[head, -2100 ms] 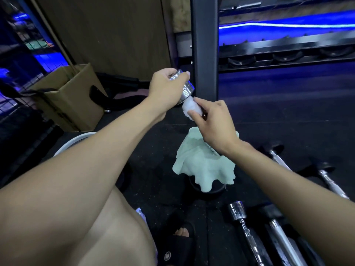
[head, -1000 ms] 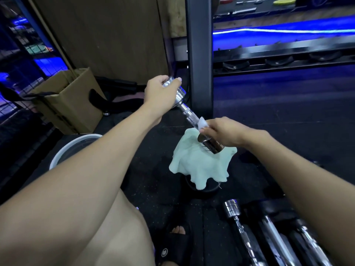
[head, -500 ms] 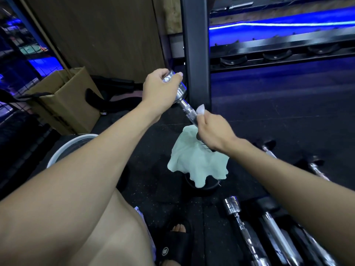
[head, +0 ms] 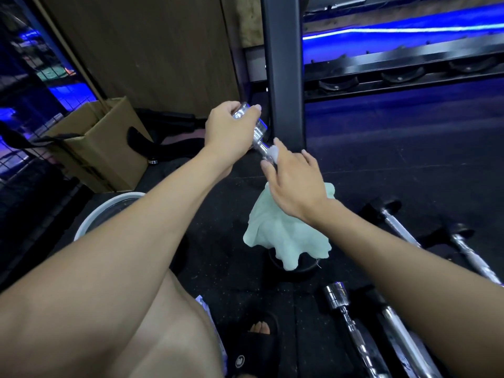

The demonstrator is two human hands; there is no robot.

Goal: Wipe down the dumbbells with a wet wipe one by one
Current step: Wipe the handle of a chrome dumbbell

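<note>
My left hand (head: 229, 130) grips the upper chrome head of a small dumbbell (head: 258, 133) held up at a slant in front of me. My right hand (head: 296, 181) wraps a white wet wipe (head: 273, 152) round the dumbbell's handle, just below that head. The lower end of the dumbbell is hidden behind my right hand. Several more chrome dumbbells (head: 344, 313) lie on the floor at the lower right.
A pale green cloth (head: 283, 236) drapes over a dark round object on the black floor. A cardboard box (head: 101, 143) and a white-rimmed bucket (head: 90, 223) are at the left. A black rack post (head: 283, 72) rises behind my hands. My sandalled foot (head: 256, 339) is below.
My right hand has slid the wipe down the handle to the lower head and back up to just under the upper head. My left hand has kept its hold.
</note>
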